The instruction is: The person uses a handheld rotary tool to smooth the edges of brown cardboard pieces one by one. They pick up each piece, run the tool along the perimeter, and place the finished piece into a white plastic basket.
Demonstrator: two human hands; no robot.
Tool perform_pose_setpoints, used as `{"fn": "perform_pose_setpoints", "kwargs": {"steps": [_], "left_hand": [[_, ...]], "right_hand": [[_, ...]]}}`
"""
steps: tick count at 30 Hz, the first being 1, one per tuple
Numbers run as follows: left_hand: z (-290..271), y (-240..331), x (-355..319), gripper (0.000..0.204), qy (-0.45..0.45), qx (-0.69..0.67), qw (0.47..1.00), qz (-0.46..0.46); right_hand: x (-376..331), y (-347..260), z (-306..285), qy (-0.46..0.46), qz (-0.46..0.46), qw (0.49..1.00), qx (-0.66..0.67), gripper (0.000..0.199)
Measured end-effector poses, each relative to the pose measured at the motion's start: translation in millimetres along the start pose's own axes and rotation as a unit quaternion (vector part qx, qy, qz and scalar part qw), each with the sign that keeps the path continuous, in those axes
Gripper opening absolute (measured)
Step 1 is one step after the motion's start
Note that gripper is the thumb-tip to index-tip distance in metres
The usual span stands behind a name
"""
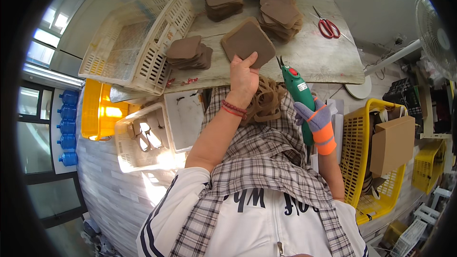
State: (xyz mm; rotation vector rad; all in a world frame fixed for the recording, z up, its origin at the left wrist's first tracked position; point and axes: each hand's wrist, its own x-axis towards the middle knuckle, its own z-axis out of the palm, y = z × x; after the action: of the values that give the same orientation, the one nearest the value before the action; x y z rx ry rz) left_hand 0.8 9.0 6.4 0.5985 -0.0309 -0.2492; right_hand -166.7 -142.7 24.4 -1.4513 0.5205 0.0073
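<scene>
My left hand (244, 78), bare with red beads at the wrist, pinches the near corner of a brown rounded-square piece (248, 43), thumb on top. That piece is over the table's near edge. My right hand (314, 116), in a grey and orange glove, is wrapped round green power shears (297, 87) with a red button. Their dark pointed blades are just right of the piece, apart from it. A tangle of brown cut strips (263, 100) lies on my checked apron (252, 162) below my left hand.
Stacks of brown pieces (223, 4) and red-handled scissors (328, 28) lie on the worn table (323, 62). A white plastic crate (157, 33) stands at its left. Lower left is another white crate (124, 147); a yellow basket (354, 162) holds a cardboard box (392, 145) at right.
</scene>
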Motion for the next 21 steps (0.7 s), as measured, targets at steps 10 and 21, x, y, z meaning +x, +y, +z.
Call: {"fn": "perform_pose_setpoints", "kwargs": {"steps": [10,21], "left_hand": [[2,-8,-8,0.037,-0.025,0.024,0.998,-0.051],[-7,-17,-30,0.031,-0.084,0.082,0.983,-0.143]], "right_hand": [[-5,-7,-5,-0.008,-0.01,1.0,0.011,0.034],[-6,-17,-11,0.005,-0.019,1.0,0.0,0.031]]}}
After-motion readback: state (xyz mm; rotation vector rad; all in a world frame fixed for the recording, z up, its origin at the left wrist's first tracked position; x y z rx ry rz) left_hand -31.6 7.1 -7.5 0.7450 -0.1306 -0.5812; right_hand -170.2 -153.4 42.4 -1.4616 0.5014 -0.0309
